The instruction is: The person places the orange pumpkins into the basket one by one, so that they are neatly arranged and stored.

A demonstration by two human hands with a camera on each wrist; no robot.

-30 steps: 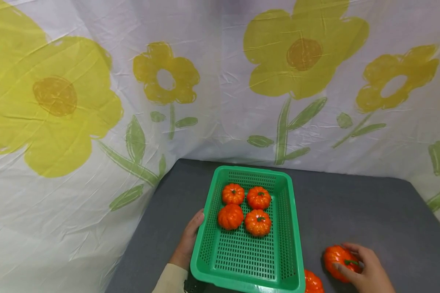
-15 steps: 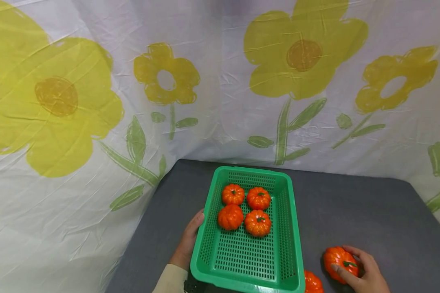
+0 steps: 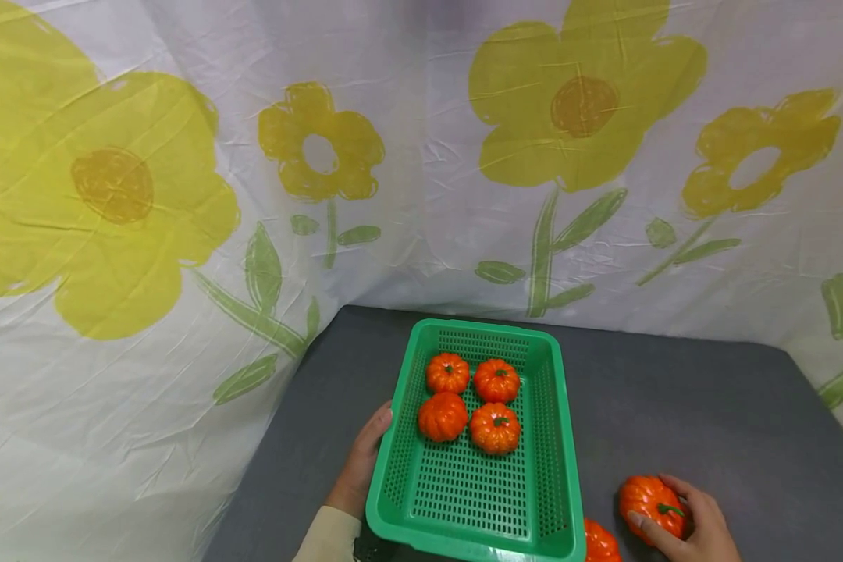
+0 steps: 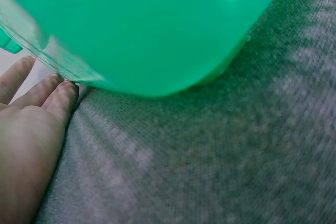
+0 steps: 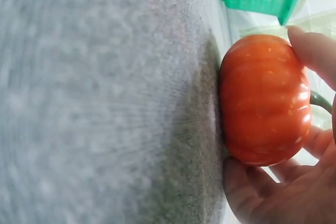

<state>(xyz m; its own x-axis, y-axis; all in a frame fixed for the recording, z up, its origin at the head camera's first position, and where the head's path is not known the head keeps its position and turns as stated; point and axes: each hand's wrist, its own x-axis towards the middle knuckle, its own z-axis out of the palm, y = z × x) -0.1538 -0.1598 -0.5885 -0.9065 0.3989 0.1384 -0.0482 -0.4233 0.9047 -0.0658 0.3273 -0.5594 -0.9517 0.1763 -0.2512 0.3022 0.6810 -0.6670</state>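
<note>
A green basket [image 3: 464, 492] holds several small orange pumpkins, among them one [image 3: 495, 428] near its middle. Against the basket's left side lies my left hand [image 3: 358, 460]; in the left wrist view the extended fingers of that hand [image 4: 37, 108] touch the green wall [image 4: 147, 30]. Right of the basket, my right hand [image 3: 698, 523] grips a larger orange pumpkin [image 3: 648, 503] by its sides, the thumb at the front. The right wrist view shows this pumpkin [image 5: 265, 100] resting on the grey surface, between the thumb and curled fingers of the hand [image 5: 299, 187].
Another orange pumpkin [image 3: 600, 542] sits beside the basket's lower right corner, partly hidden by the rim and cut off by the frame. The dark grey table [image 3: 681, 406] ends at a white cloth with yellow flowers [image 3: 421, 234] behind and at the left.
My right hand has shifted slightly left and down around the pumpkin, whose green stem has turned a little. My left hand and the basket stay in place.
</note>
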